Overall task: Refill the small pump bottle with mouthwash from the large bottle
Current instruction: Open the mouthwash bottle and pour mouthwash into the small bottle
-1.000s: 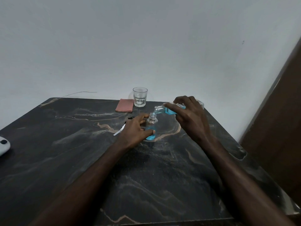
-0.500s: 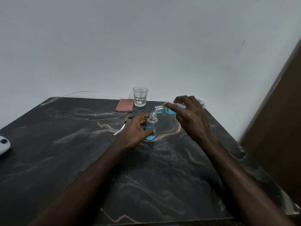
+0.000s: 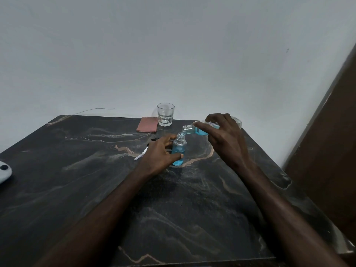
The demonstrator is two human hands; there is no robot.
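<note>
The small clear bottle (image 3: 178,150) stands upright on the dark marble table (image 3: 96,180), open at the top and holding blue mouthwash to about two thirds of its height. My left hand (image 3: 160,154) grips it from the left side. My right hand (image 3: 224,137) holds the large clear bottle (image 3: 194,129) tipped almost flat, its open mouth just above the small bottle's neck, blue liquid pooled in its lower side. The pump head with its white tube (image 3: 141,154) lies on the table behind my left hand, partly hidden.
An empty drinking glass (image 3: 165,114) and a folded pink cloth (image 3: 147,127) sit at the table's far edge. A white device (image 3: 4,171) lies at the left edge. A brown wooden panel (image 3: 331,151) stands on the right.
Both hands hold the same pose. The blue level in the small bottle has risen slightly.
</note>
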